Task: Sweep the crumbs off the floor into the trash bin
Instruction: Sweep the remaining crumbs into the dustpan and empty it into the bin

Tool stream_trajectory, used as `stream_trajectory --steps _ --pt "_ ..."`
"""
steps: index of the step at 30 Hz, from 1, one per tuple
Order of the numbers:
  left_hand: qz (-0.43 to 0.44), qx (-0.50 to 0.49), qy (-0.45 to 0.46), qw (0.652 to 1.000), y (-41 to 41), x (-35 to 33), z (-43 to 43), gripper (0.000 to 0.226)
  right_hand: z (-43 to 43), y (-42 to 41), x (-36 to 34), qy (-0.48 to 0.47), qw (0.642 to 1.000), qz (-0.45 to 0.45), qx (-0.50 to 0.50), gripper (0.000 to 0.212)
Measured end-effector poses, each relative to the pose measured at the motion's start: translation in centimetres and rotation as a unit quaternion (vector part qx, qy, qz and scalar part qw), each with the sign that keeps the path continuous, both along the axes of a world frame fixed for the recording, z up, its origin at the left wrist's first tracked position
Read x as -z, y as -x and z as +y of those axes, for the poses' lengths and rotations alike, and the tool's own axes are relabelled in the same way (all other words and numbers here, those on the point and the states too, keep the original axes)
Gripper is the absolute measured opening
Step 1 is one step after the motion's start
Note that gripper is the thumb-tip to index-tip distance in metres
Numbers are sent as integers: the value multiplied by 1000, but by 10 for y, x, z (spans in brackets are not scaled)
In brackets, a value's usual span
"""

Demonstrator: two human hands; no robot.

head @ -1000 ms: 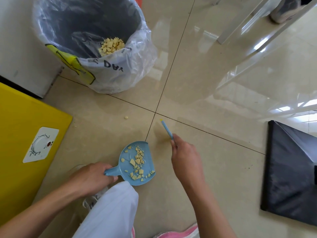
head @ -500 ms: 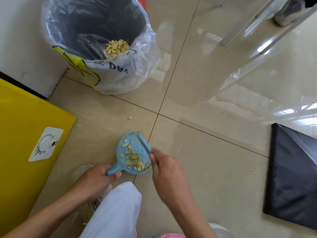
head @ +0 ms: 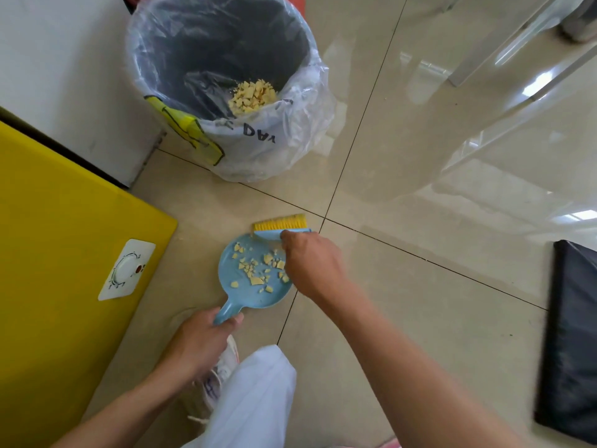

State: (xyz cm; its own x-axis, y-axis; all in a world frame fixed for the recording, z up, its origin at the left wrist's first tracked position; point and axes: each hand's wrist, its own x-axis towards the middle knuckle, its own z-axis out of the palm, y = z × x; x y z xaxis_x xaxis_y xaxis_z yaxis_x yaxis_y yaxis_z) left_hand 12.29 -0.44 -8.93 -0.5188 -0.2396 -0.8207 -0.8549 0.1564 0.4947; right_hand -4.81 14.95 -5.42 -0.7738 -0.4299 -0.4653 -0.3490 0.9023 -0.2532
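Since the crumbs (head: pixel 258 270) are small, pale, brittle-looking flakes, they will likely weigh next to nothing and scatter at a jolt, so they are best moved by brush and pan, not by fingers. Most of those in view lie loose in the round blue dustpan (head: pixel 232 276), which sits flat on the tiled floor (head: pixel 403 302); a heap of the same flakes (head: pixel 253 97) already rests inside the bag-lined trash bin (head: pixel 300 130) just beyond. I see no stray flakes on the tiles near the pan, though tiny ones could escape notice. The left hand (head: pixel 200 344) is closed around the pan's short handle, the right place to hold it; the pan looks like light, stiff plastic and should be kept level when lifted. The right hand (head: pixel 310 263) is curled over the small hand brush (head: pixel 279 226), whose yellow bristles point away at the pan's far lip; its fingers hide most of the grip. A yellow panel (head: pixel 64 253) lies to the left, a dark mat (head: pixel 571 334) to the right, both well apart from the pan.
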Motion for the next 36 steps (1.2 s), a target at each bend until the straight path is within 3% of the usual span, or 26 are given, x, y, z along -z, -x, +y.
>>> stream_trajectory --steps 5,9,14,21,28,31,36 --pt "-6 -4 -5 1000 5 2 -2 37 14 -36 -23 68 995 -78 -5 15" --pt "3 58 30 998 3 -2 -11 24 44 -42 -50 143 983 -62 94 22" --pt "-18 208 133 969 1 -11 -32 28 93 -39 -45 79 969 -2 232 28" --pt "-84 321 139 933 13 -27 -44 27 62 -65 -12 25 977 -6 213 29" --pt "-99 340 84 931 35 -26 -40 29 14 -70 -27 79 981 -118 136 28" --pt "-88 337 81 934 33 -23 -41 31 30 -64 -44 117 972 -138 151 34" --pt "-73 373 104 919 33 -23 -40 38 68 -44 -56 111 966 -85 219 36"
